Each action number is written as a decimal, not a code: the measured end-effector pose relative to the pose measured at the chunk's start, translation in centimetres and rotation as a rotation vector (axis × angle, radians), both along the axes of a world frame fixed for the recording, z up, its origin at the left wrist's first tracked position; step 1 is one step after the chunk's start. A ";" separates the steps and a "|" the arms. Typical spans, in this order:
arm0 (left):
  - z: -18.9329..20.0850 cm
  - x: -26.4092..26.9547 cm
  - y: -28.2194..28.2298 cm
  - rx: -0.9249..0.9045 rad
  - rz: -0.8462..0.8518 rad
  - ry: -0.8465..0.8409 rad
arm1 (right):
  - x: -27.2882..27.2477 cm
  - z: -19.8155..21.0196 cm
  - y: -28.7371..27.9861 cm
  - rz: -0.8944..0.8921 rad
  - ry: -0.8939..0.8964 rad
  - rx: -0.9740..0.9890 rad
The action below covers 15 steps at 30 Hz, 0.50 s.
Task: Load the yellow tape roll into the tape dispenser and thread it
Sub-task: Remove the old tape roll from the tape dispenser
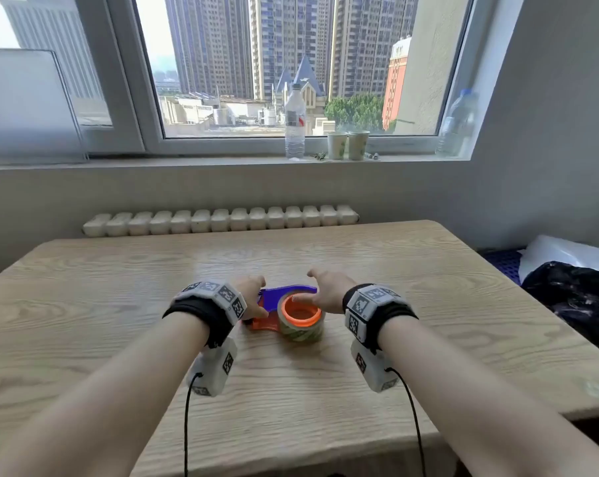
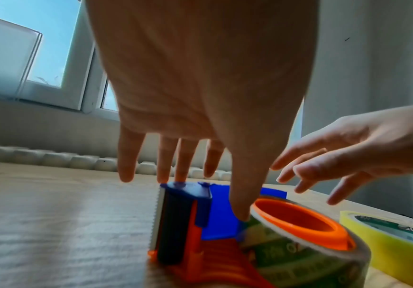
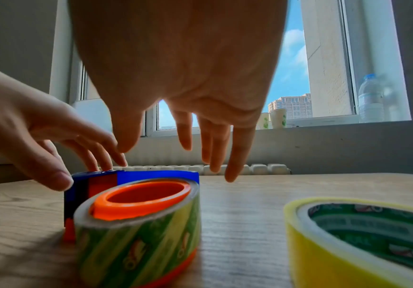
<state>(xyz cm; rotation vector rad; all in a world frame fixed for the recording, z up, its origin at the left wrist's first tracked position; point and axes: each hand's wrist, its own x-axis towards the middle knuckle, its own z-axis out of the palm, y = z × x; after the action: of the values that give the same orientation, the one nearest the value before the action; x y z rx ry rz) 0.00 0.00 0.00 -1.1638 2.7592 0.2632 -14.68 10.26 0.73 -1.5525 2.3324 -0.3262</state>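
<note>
A: On the worktop [image 1: 411, 270], right in front of you, the tape dispenser [image 1: 284, 297] lies on its side with a green-printed roll [image 3: 138, 239] already seated on its orange hub [image 3: 141, 198]. Why are both of your hands over it?

B: Your left hand [image 2: 200, 87] reaches down over the blue cutter end, fingers straight and spread; its thumb tip touches the dispenser beside the mounted roll. I judge that you mean to steady the body there. It grips nothing.

A: And the other?

B: Your right hand [image 3: 183, 78] hovers over the hub side, fingers loose and extended, holding nothing. Whether a fingertip grazes the orange rim I cannot tell.

A: Where is the yellow tape roll [image 3: 363, 243]?

B: Flat on the worktop, near the dispenser on your right, apart from it and untouched. From the head camera it is hidden under your right wrist.

A: So what does that placement tell you?

B: The hub is taken, so the printed roll probably has to come off before the yellow one goes on. One hand bracing and one lifting would suit that. Mind the serrated blade [image 2: 156, 214] under your left fingers.
</note>
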 end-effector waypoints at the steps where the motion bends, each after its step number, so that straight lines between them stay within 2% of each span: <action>1: 0.0 0.2 0.1 0.008 0.008 -0.011 | 0.2 -0.1 0.2 -0.009 -0.033 0.017; 4: -0.5 0.6 0.2 -0.014 0.019 -0.011 | 0.6 -0.9 0.4 -0.008 -0.043 0.070; 8: -0.9 0.7 0.1 0.012 0.030 0.012 | 0.8 -1.9 0.2 0.005 -0.041 0.031; 15: -1.5 1.2 -0.4 0.079 0.053 0.143 | 0.6 -3.6 0.3 0.009 -0.030 0.014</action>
<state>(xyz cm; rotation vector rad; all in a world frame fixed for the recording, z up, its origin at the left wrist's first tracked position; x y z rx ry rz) 1.24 -0.42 -1.53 -1.2458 2.8116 0.4747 -14.07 10.59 -2.91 -1.5412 2.2992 -0.3277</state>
